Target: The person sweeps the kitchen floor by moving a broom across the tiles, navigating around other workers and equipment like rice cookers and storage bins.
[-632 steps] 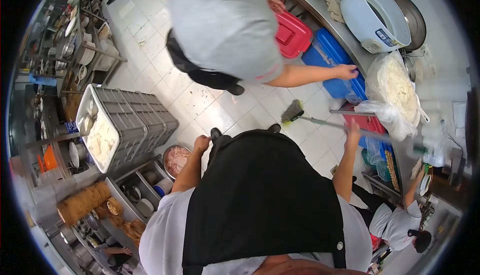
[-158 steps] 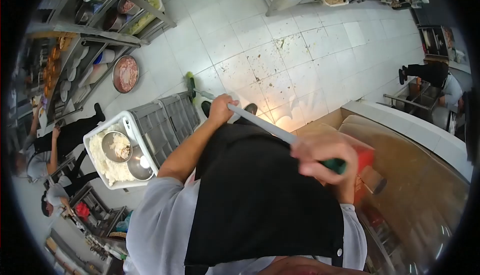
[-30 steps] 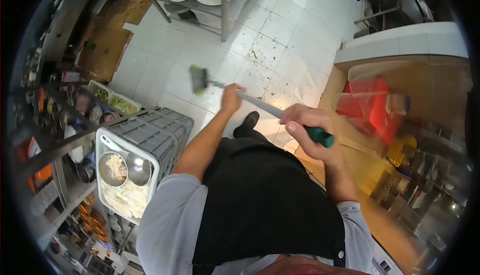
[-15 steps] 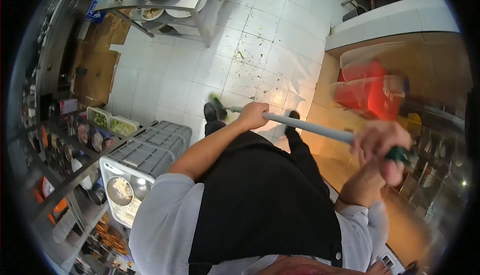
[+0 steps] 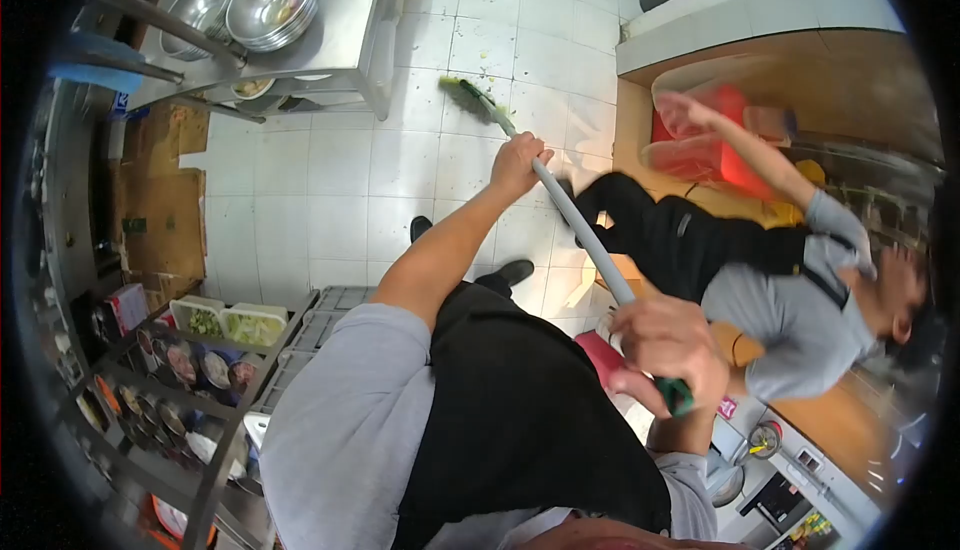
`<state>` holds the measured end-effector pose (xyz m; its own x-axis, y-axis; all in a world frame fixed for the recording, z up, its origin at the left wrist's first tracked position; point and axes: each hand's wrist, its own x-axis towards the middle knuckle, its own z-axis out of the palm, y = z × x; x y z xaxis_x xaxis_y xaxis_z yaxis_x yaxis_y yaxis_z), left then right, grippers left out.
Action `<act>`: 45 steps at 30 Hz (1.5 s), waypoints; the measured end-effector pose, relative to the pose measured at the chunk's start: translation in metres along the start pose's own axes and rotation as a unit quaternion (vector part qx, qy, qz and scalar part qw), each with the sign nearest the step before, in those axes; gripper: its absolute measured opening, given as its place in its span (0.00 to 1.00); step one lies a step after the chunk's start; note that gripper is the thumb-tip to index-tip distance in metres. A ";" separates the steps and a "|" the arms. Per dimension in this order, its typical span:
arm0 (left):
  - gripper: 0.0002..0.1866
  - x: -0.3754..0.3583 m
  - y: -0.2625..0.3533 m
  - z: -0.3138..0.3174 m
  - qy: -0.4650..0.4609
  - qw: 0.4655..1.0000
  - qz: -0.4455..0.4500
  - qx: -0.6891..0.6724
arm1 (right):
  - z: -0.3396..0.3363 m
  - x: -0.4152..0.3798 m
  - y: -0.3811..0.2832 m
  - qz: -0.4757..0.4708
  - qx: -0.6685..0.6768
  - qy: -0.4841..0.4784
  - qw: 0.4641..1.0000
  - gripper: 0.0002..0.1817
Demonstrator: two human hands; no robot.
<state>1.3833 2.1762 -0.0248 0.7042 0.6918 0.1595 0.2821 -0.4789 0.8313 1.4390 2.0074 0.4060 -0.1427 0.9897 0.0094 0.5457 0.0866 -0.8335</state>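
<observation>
A broom (image 5: 592, 238) with a grey handle slants across the middle of the head view. My left hand (image 5: 518, 164) is closed around the lower part of the handle. Near the top end, my right hand (image 5: 672, 350) wraps the handle, with its green tip showing below the fingers. The green broom head (image 5: 468, 96) rests on the tiled floor, among small scraps (image 5: 490, 78) of food or leaf.
To the right, a co-worker (image 5: 770, 290) in a grey shirt stands beside a red container (image 5: 720, 155). A steel table (image 5: 345, 25) with metal bowls (image 5: 272, 8) is at the upper left. Below it stands a rack (image 5: 215, 405) with food containers.
The broom head has moved forward from beside my foot toward the steel table. My right hand has come down and inward. A co-worker has come into view on the right.
</observation>
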 end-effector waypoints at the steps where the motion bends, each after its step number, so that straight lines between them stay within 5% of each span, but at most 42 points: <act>1: 0.15 -0.006 0.011 0.000 -0.005 1.000 0.004 -0.003 | -0.002 -0.004 -0.012 0.013 -0.017 0.023 1.000 0.21; 5: 0.17 -0.061 0.081 -0.023 -0.007 0.996 0.080 -0.035 | -0.038 -0.048 -0.041 -0.114 0.135 0.054 0.983 0.18; 8: 0.12 -0.115 0.100 -0.019 -0.281 0.947 0.116 -0.106 | -0.054 -0.070 -0.047 -0.142 0.184 0.025 0.972 0.19; 10: 0.07 -0.132 0.106 -0.019 -0.487 0.864 0.114 -0.050 | -0.019 -0.090 -0.045 -0.095 0.240 0.234 0.937 0.22; 13: 0.05 -0.158 0.076 0.021 -0.496 0.858 0.131 -0.031 | -0.007 -0.065 -0.043 0.012 0.233 0.112 0.966 0.26; 16: 0.06 -0.133 0.017 0.059 -0.378 0.913 0.143 -0.052 | 0.021 -0.073 -0.040 0.077 0.109 0.045 0.990 0.19; 19: 0.05 -0.097 0.025 0.050 -0.317 0.943 0.095 0.035 | 0.043 -0.095 -0.038 0.098 0.023 -0.010 0.995 0.15; 25: 0.16 -0.147 0.089 0.084 -0.220 0.975 0.016 0.002 | 0.080 -0.224 -0.056 0.091 0.021 0.136 0.986 0.11; 27: 0.16 -0.190 0.131 0.097 -0.119 0.987 0.074 -0.082 | 0.093 -0.288 -0.072 0.103 0.064 0.313 0.942 0.14; 28: 0.17 -0.213 0.149 0.104 -0.178 0.977 0.101 -0.067 | 0.099 -0.322 -0.083 0.114 0.065 0.402 0.906 0.20; 31: 0.19 -0.276 0.218 0.128 -0.413 0.902 0.126 -0.020 | 0.106 -0.413 -0.132 0.101 0.101 0.515 0.845 0.26; 32: 0.19 -0.296 0.237 0.136 -0.518 0.837 0.176 -0.029 | 0.111 -0.440 -0.149 0.046 0.177 0.546 0.818 0.24; 35: 0.18 -0.338 0.278 0.164 -0.734 0.597 0.313 -0.078 | 0.067 -0.475 -0.180 -0.011 0.199 0.280 0.939 0.21; 36: 0.18 -0.344 0.280 0.169 -0.740 0.589 0.312 -0.081 | 0.069 -0.470 -0.180 -0.005 0.202 0.287 0.936 0.21; 39: 0.15 -0.345 0.246 0.197 -0.744 0.609 0.242 -0.128 | 0.098 -0.429 -0.159 0.164 0.139 0.490 0.845 0.26; 41: 0.14 -0.307 0.197 0.206 -0.695 0.673 0.235 -0.097 | 0.117 -0.378 -0.119 0.194 0.137 0.564 0.791 0.27; 45: 0.10 -0.190 0.111 0.191 -0.609 0.771 0.187 -0.010 | 0.128 -0.314 -0.047 0.151 0.168 0.584 0.780 0.24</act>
<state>1.4048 1.8886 -0.0646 0.8264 -0.5192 -0.2180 -0.0914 -0.5057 0.8579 1.3523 1.6778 0.3716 0.9068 0.4046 0.1185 0.1340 -0.0101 -0.9909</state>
